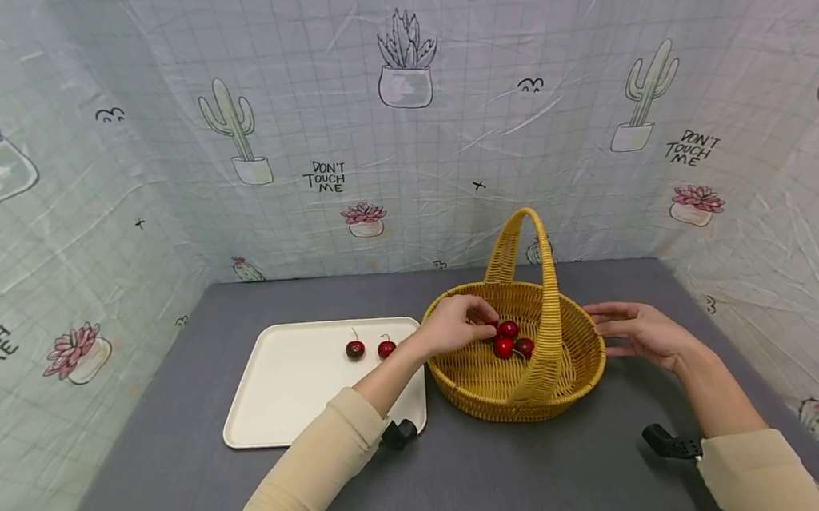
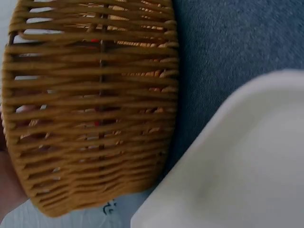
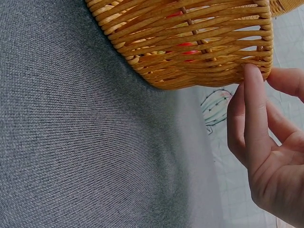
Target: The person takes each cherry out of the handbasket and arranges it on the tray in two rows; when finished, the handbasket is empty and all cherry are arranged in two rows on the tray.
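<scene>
A yellow woven basket (image 1: 456,388) with a tall arched handle (image 1: 549,309) stands right of the middle. Several dark red cherries (image 1: 504,347) lie inside it. My left hand (image 1: 454,326) reaches over the basket's left rim, fingers bent and thumb close to a partly covered cherry; I cannot tell whether it pinches it. In the left wrist view the wicker wall (image 2: 90,109) hides most of that hand. At the opposite side, my right hand (image 1: 650,334) touches the basket's rim with loosely extended fingers; in the right wrist view, fingertips (image 3: 254,73) rest against the wicker.
A cream rectangular tray (image 1: 297,385) lies left of the basket, close to its side. Two cherries with stems, one farther left (image 1: 355,349) and one nearer the basket (image 1: 386,347), sit on it. The grey tabletop (image 1: 499,473) meets a printed curtain (image 1: 307,239) at the back and sides.
</scene>
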`<state>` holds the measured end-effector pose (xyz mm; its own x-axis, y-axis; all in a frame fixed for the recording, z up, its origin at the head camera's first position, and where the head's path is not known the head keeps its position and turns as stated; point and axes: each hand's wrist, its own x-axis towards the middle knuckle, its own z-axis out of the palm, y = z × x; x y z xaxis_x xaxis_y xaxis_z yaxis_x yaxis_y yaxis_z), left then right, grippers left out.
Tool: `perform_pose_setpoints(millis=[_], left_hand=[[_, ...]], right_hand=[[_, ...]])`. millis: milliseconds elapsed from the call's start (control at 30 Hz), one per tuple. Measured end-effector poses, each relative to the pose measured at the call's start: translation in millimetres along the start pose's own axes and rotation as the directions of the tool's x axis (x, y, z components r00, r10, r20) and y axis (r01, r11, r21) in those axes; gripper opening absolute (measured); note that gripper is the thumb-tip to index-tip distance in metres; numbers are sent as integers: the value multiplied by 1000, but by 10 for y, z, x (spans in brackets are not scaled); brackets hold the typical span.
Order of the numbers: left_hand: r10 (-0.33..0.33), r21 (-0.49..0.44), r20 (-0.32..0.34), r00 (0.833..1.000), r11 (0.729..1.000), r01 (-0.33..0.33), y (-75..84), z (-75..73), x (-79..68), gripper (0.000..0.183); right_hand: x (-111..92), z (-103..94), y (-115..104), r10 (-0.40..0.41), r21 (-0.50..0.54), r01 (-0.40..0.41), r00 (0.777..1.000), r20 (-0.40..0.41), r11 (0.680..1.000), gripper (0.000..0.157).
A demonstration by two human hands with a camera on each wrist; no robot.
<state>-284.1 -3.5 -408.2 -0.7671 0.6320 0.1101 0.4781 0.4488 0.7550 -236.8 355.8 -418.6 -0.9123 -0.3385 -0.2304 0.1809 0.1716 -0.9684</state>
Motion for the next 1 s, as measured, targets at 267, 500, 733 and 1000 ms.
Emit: perform_pose_setpoints(millis=[267,500,733,1000], left_hand=[[-23,40,53,998,999,21,52,154,73,17],[-37,53,92,995,998,32,51,272,133,17],[-53,85,150,987,996,40,73,320,185,23],[-46,138,173,984,990,22,50,316,200,22]], right_hand=[[-3,0,8,-6,3,6,1000,-3,1000,64],[-5,1,15,-7,13,7,1000,2,1000,63],[-8,-5,32,-11,13,11,1000,-1,1000,62],[-9,-5,23,-11,26,11,1000,4,1000,61]])
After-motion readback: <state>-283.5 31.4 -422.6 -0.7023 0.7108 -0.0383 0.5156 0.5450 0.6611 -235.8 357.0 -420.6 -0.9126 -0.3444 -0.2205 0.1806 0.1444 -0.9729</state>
